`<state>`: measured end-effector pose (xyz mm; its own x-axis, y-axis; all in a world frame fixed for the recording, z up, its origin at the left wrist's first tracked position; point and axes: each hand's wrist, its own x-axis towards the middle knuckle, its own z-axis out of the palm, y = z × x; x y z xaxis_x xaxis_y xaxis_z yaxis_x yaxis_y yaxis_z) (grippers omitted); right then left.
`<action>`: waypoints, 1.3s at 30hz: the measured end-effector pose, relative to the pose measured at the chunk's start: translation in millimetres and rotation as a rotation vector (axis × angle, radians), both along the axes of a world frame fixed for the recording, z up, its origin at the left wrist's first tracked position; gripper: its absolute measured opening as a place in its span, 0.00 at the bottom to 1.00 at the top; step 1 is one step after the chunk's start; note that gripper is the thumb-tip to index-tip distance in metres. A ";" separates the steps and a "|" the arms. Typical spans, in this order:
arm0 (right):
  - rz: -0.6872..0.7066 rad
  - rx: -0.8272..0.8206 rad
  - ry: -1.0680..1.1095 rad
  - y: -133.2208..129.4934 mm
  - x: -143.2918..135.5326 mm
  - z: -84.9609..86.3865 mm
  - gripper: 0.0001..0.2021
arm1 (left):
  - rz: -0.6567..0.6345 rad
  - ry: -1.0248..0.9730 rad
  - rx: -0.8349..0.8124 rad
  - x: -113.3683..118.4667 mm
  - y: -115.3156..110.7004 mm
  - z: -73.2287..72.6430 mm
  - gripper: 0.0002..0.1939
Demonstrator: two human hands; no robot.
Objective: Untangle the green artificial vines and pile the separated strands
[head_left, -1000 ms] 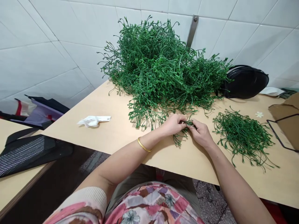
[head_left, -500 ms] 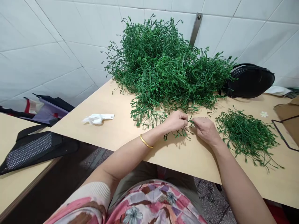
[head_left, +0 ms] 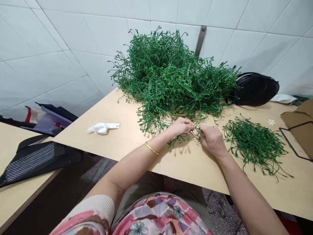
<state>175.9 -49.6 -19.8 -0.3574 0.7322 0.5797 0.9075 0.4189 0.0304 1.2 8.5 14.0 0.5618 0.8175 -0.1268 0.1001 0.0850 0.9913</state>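
Note:
Green plastic-looking plant stems with small budded tips lie in a large heap at the back of the table. In front of it, my left hand is closed in a pinch on a green stem sprig, whose budded ends hang below the fingers. My right hand is closed too, its fingertips on thin stems just right of the left hand's. A small gap with a few stems crossing it separates the two hands. To the right of my right hand lies a smaller pile of green stems.
A black round case stands behind the smaller pile. Near the right edge are a white flower piece and brown cardboard with a dark wire frame. A crumpled white tissue lies left. A black mesh bag rests on the other table.
The view has tilted up slightly. My hands have drawn a little apart, and more of the thin stems shows between them. The piles look the same.

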 end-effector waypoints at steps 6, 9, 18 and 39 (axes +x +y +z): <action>0.051 -0.110 0.152 -0.4 -8.7 -2.3 0.21 | -0.066 0.010 0.024 -1.8 0.5 -2.7 0.10; 0.160 -0.191 0.404 2.4 -11.3 -3.7 0.19 | -0.141 -0.003 0.030 -0.7 0.6 -5.5 0.10; -0.025 -0.048 0.284 1.8 -11.3 -3.8 0.19 | 0.027 -0.014 0.109 8.6 -3.4 -10.2 0.10; 0.104 -0.525 0.785 4.5 -14.1 0.9 0.08 | -0.082 0.105 0.434 7.0 4.6 -24.3 0.08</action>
